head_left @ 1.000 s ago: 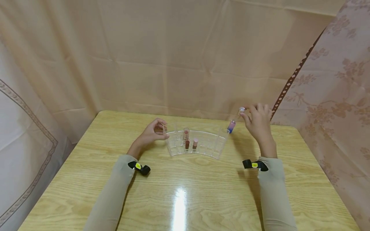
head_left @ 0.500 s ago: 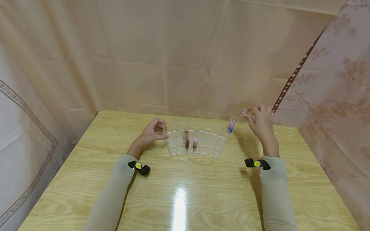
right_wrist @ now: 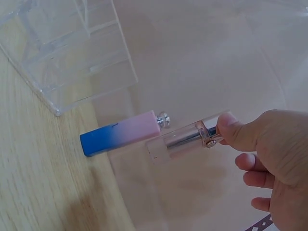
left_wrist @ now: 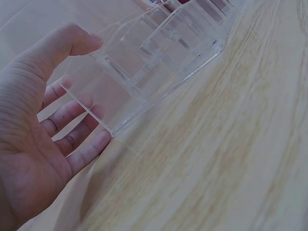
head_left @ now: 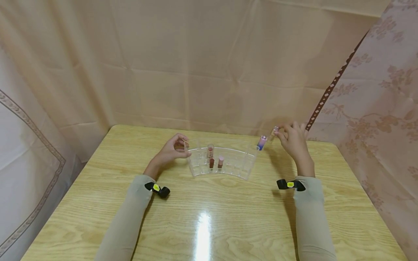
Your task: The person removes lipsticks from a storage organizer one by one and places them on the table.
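A clear plastic lipstick organizer (head_left: 228,174) with a curved front stands near the back of the table. My left hand (head_left: 174,148) holds its left end, thumb at the upper edge and fingertips against the side wall (left_wrist: 103,96). Off its right end, my right hand (head_left: 294,141) pinches a clear lipstick tube (right_wrist: 185,139) by its upper end, tilted and raised. Beside that tube, a pink-to-blue lipstick (right_wrist: 120,132) with a clear knob stands close to the organizer's right corner. In the organizer sit a dark red lipstick (head_left: 211,163), a pink-capped one (head_left: 221,161) and a clear-cased one (head_left: 210,149).
The wood-grain table (head_left: 169,217) reaches back to a beige cloth (head_left: 209,72) hanging behind it. A floral cloth (head_left: 385,108) hangs at the right. Black cameras sit on the left wrist (head_left: 157,189) and the right wrist (head_left: 290,185).
My right hand has moved slightly right and down with the clear tube, which now hangs lower beside the pink-to-blue lipstick. The left hand and organizer have stayed still.
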